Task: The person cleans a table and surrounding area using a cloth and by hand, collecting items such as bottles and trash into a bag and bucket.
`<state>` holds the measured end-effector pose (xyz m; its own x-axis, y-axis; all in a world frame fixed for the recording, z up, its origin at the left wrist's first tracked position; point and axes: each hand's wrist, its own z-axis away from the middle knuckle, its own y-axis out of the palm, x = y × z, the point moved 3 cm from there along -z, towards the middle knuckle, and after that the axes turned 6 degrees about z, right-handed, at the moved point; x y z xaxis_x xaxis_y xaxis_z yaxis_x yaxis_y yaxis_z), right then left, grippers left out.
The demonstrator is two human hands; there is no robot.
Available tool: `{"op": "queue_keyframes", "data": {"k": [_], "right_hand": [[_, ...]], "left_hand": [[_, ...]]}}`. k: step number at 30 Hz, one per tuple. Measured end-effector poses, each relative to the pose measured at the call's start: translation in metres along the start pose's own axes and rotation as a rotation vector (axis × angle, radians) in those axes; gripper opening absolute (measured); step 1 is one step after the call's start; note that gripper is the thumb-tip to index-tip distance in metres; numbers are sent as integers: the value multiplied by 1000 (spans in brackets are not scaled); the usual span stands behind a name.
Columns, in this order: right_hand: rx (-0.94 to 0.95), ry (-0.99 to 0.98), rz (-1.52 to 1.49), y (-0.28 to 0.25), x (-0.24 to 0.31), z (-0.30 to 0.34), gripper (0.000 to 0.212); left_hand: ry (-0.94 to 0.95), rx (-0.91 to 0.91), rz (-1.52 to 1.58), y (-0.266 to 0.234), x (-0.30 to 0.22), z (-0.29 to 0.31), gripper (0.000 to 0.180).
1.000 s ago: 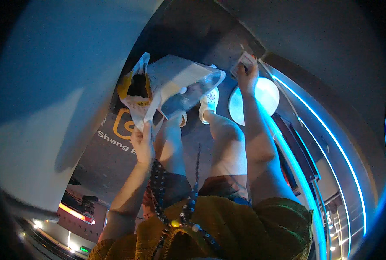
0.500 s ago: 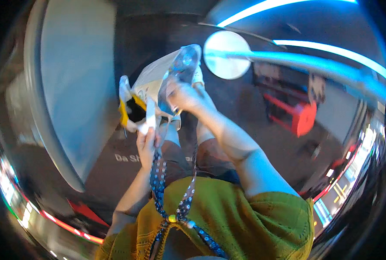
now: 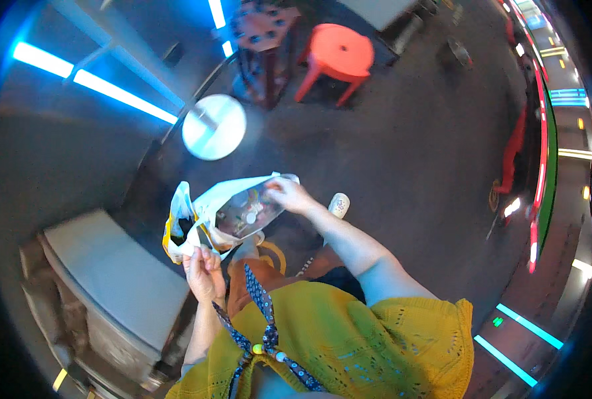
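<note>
In front of my legs hangs a white plastic bag [image 3: 224, 193] with a yellow-rimmed, dark opening on its left. Beside that opening, my left hand [image 3: 205, 271] pinches a white strip of the bag. My right hand [image 3: 289, 194] has its fingers closed on the upper right edge of a clear plastic pouch [image 3: 246, 214]. The pouch is against the white bag; whether the two are joined I cannot tell. Several small items show through the clear plastic, too blurred to name.
A red stool [image 3: 340, 50] stands ahead, beside a dark table-like stand [image 3: 262, 30]. Nearer on the left is a round white disc [image 3: 214, 127], by blue light strips. A grey-topped bench [image 3: 113, 272] lies at lower left. Dark floor [image 3: 415, 133] stretches right toward lit strips.
The surroundings have swung round: the red stool now shows ahead and the grey panel has gone from the upper left. The bag sits lower in view, its clear side turned toward me.
</note>
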<state>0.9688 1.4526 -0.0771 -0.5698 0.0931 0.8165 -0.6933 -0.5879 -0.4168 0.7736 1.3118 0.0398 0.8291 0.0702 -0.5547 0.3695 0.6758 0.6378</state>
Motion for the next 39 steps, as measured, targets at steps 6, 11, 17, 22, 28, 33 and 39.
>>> {"op": "queue_keyframes", "data": {"k": [6, 11, 17, 22, 28, 33, 39], "right_hand": [[-539, 506, -52, -193, -141, 202, 19], [-796, 708, -340, -319, -183, 346, 12], [-949, 623, -577, -413, -205, 329, 12], [-401, 331, -143, -434, -198, 259, 21], [115, 160, -397, -499, -178, 286, 33], [198, 359, -311, -579, -207, 276, 40], [-75, 635, -372, -694, -269, 276, 35]], "left_hand": [[-32, 51, -274, 131, 9, 27, 15], [-98, 98, -335, 263, 43, 61, 27], [-209, 265, -314, 374, 124, 38, 28], [-270, 329, -344, 432, 227, -11, 18], [-303, 314, -366, 536, 358, -29, 16], [-226, 318, -431, 613, 409, -60, 19], [-185, 304, -438, 699, 507, -90, 14]]}}
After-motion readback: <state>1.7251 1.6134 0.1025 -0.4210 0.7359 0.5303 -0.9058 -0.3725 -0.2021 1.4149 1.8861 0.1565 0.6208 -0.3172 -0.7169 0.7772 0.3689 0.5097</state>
